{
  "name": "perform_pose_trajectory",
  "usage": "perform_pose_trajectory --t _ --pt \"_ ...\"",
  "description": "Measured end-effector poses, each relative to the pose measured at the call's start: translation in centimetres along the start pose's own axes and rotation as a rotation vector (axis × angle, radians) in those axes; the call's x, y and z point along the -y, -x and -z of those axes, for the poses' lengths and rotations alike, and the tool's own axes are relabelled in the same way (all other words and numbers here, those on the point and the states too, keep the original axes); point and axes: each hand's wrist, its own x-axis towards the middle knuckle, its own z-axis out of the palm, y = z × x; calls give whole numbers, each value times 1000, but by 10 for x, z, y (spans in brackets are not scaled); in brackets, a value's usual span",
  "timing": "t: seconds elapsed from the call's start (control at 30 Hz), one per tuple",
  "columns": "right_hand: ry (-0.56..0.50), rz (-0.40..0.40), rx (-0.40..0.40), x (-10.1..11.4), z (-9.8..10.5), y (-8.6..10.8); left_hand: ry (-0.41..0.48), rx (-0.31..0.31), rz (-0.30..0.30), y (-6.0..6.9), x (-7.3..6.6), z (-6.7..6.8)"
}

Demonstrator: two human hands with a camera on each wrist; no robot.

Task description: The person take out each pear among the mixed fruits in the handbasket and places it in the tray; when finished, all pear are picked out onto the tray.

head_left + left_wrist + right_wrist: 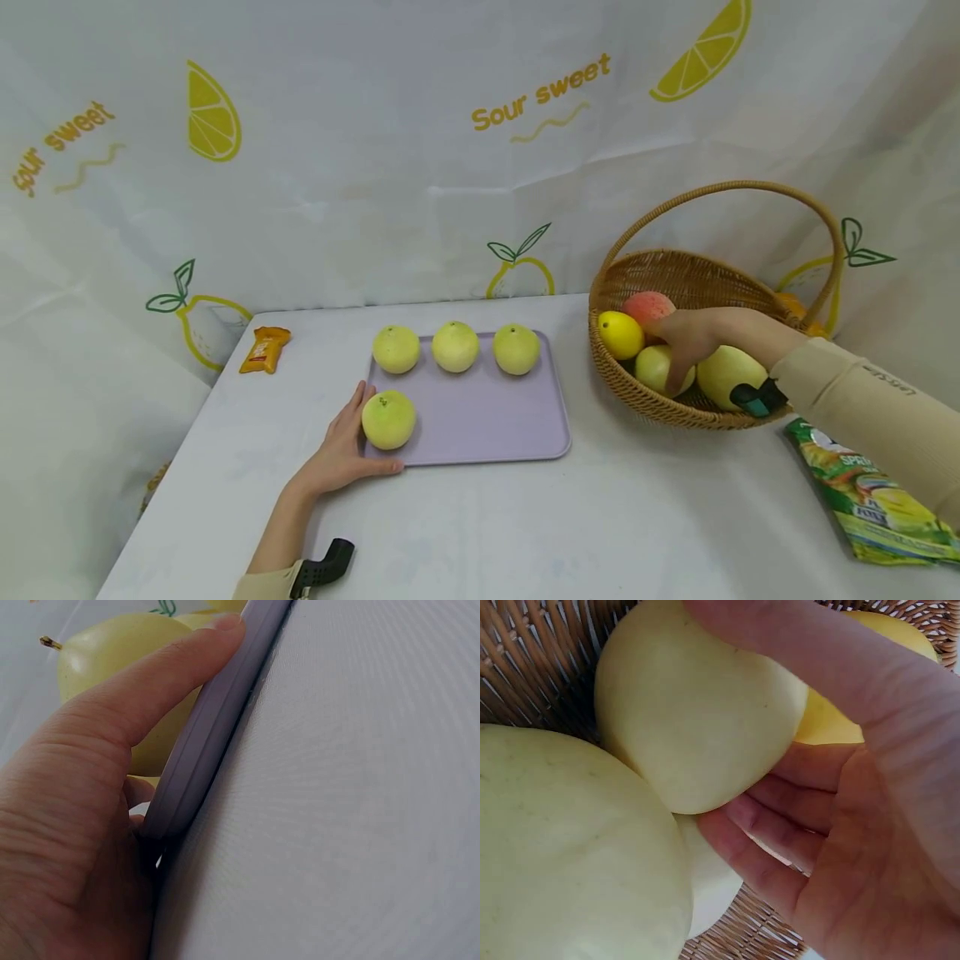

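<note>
My left hand [343, 450] rests at the lower left corner of a lilac tray [487, 425], its thumb along the rim [202, 742] in the left wrist view. Beside its fingers a yellow-green fruit [388, 420] lies on the tray; three similar ones, such as the middle fruit [455, 347], line the back. Inside the wicker basket [637, 396], my right hand [693, 337] curls its thumb and fingers round a pale round fruit [697, 712]. A lemon [621, 335], a reddish fruit [648, 308] and a larger pale fruit [729, 375] lie around it.
An orange packet [265, 350] lies at the back left of the table. Right of the basket is a green packet [873, 500], partly under my right sleeve [862, 417]. The basket's tall handle [738, 185] arches above my right forearm. A lemon-print cloth hangs behind.
</note>
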Motion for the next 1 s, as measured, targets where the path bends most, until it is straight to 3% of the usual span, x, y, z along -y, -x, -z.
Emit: perform_pose_trajectory --t 0.5,1.0 --pt "-33 23 -20 1 8 15 10 4 16 0 1 0" --pt "-248 70 -148 -1 7 39 12 10 15 0 -2 1"
